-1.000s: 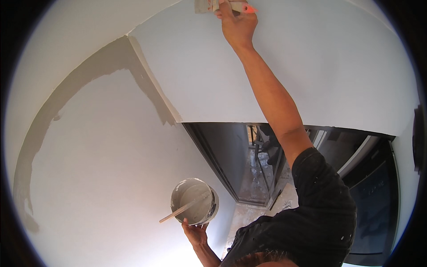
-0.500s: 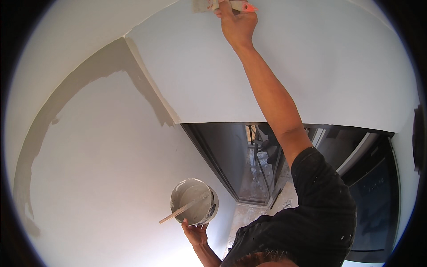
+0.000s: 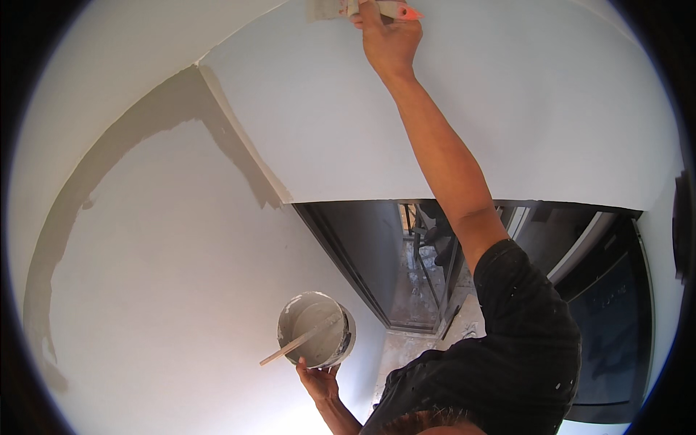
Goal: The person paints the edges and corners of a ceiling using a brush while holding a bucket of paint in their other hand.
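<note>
At the top, my right hand point(image 3: 388, 43) grips a wide paintbrush point(image 3: 399, 11) with a pink-tipped handle, its pale bristles at the upper white wall surface point(image 3: 507, 109) near the ceiling edge. Lower down, my left hand point(image 3: 315, 380) holds a round bucket point(image 3: 293, 312) of grey paint or coating by its bottom edge. A wooden stick point(image 3: 279, 354) lies across the bucket, one end in the grey. A wet-looking grey band point(image 3: 156, 109) runs along the top of the left wall point(image 3: 145, 261) and turns down the corner.
Below the upper surface is a dark-framed doorway point(image 3: 341, 261), with a dusty floor point(image 3: 457, 326) and dark shapes I cannot make out beyond it. A dark glazed door panel point(image 3: 609, 326) stands at the right, and a dark object point(image 3: 680, 225) is at the far right rim.
My right hand and the brush have shifted very slightly. The walls and grey band sit a little lower and further left in view. The bucket has barely moved.
</note>
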{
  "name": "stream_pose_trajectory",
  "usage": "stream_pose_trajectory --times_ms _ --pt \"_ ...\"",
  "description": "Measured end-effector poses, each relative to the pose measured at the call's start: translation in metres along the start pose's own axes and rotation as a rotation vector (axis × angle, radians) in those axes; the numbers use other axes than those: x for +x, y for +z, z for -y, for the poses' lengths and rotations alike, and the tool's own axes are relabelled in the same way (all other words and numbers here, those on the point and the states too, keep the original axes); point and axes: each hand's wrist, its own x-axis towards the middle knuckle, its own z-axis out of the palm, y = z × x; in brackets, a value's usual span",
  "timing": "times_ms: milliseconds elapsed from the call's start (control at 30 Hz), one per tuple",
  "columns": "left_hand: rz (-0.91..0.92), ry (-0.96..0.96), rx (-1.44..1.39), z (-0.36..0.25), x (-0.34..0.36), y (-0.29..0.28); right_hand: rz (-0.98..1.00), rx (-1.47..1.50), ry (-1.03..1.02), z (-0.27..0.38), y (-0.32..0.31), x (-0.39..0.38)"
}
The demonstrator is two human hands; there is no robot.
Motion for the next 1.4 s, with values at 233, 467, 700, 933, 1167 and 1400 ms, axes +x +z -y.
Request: stream_pose_trajectory --times_ms 233,467,700,933,1167,1400 --pt "0.013 -0.02 -0.01 -0.001 0.001 -0.001 -0.003 -0.039 -0.028 0.003 -0.008 0.002" --pt "0.014 -0.017 0.025 -0.004 -0.001 0.003 -0.022 -0.028 -0.041 0.006 -0.011 0.005" --pt "0.012 -0.028 0.029 -0.007 -0.003 0.004 -0.013 -0.069 -0.076 0.013 -0.019 0.006" --pt "0.013 -0.024 0.038 -0.007 -0.003 0.002 -0.039 -0.145 -0.121 0.02 -0.027 0.008" --pt "0.009 -0.025 0.038 -0.008 -0.004 0.002 -0.054 -0.096 -0.147 0.022 -0.032 0.012" --pt "0.016 -0.031 0.048 -0.008 -0.002 -0.001 -0.064 -0.041 -0.131 0.026 -0.036 0.015"
